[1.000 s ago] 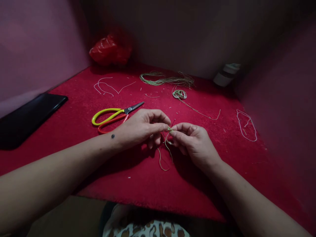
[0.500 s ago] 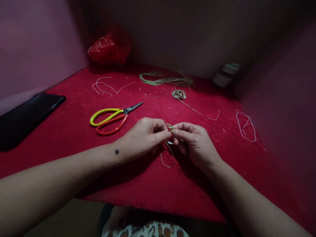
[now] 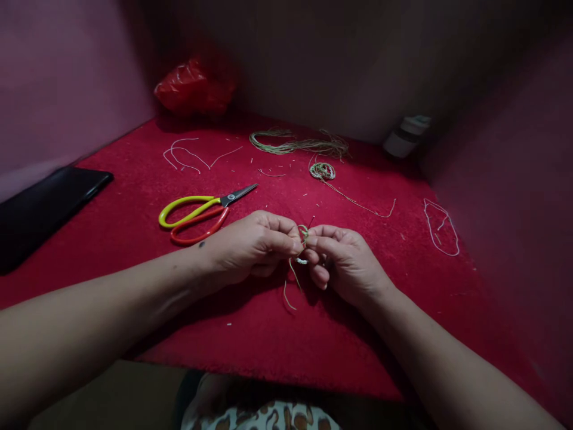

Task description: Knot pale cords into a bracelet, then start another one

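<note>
My left hand [image 3: 250, 245] and my right hand [image 3: 347, 263] meet over the red cloth [image 3: 250, 334], fingertips pinched together on a small knotted piece of green and tan cord [image 3: 303, 234]. Both hands are closed on it. Loose cord ends [image 3: 289, 286] hang below the pinch and trail onto the cloth. What lies inside the pinch is partly hidden by my fingers.
Scissors [image 3: 199, 211] with yellow and red handles lie left of my hands. A cord bundle [image 3: 298, 143] and small coil [image 3: 323, 171] sit farther back. White thread loops [image 3: 441, 227] lie at right, a black tablet [image 3: 45, 206] at left, a red bag [image 3: 194, 86] and a jar [image 3: 405, 136] behind.
Both hands have stayed pinched on the cord and shifted slightly left and toward me. The dangling ends hang shorter and moved left.
</note>
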The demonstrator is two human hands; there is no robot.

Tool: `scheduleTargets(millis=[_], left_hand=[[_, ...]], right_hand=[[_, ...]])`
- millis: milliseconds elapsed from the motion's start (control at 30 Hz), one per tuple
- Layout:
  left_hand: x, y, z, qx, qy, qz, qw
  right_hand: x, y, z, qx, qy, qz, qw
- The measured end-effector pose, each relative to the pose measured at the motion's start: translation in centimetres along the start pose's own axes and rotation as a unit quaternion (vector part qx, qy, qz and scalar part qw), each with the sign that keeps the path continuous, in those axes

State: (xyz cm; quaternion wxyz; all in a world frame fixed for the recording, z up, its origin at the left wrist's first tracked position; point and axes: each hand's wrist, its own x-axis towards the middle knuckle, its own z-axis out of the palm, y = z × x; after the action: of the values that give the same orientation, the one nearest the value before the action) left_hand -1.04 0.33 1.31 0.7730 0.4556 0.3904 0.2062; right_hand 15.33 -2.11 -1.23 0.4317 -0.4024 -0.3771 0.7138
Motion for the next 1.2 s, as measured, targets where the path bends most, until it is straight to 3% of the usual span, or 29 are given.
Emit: scheduleTargets(millis=[133,267,333,400,467,500,600,700,967,1200], left_hand=[[-0.1,0.2,-0.3,-0.010,-0.015,-0.022,1.000],[-1.0,1.3,-0.9,0.089,-0.129,-0.079,0.985],[-1.6,1.9,-0.8,0.178,-0.127,-0.020,0.976],[-2.2,2.3,-0.3,0.258,-0.077,0.106,0.957],[-2.3,2.2,0.1,0.280,-0.054,0.197,0.938],[-2.2,2.0,0.2,0.263,-0.062,0.207,0.940],[-1.5,0.7,0.2,0.155,-0.093,0.151,0.972],[-0.9,-0.5,0.0,0.090,-0.070,0.130,0.985],[-1.2,-1.1,0.7,0.084,-0.036,0.133,0.987],[-2.0,-1.9,-0.1,0.079,-0.038,0.105,0.991]], right_hand=[[0.1,0.0,-0.1,-0.003,-0.003,-0.011,1.000],[0.1,0.0,-0.3,-0.042,0.009,-0.043,0.998],[0.1,0.1,-0.3,-0.050,0.013,-0.051,0.997],[0.1,0.2,-0.3,-0.046,0.010,-0.051,0.998],[0.1,0.3,-0.3,-0.037,-0.007,-0.048,0.998],[0.1,0.3,-0.3,-0.033,-0.017,-0.045,0.998],[0.2,0.5,-0.4,-0.026,-0.033,-0.041,0.998],[0.3,0.7,-0.5,-0.031,-0.019,-0.045,0.998],[-0.1,0.6,-0.6,-0.033,-0.006,-0.034,0.999],[0.1,0.5,-0.8,-0.003,-0.013,-0.007,1.000]])
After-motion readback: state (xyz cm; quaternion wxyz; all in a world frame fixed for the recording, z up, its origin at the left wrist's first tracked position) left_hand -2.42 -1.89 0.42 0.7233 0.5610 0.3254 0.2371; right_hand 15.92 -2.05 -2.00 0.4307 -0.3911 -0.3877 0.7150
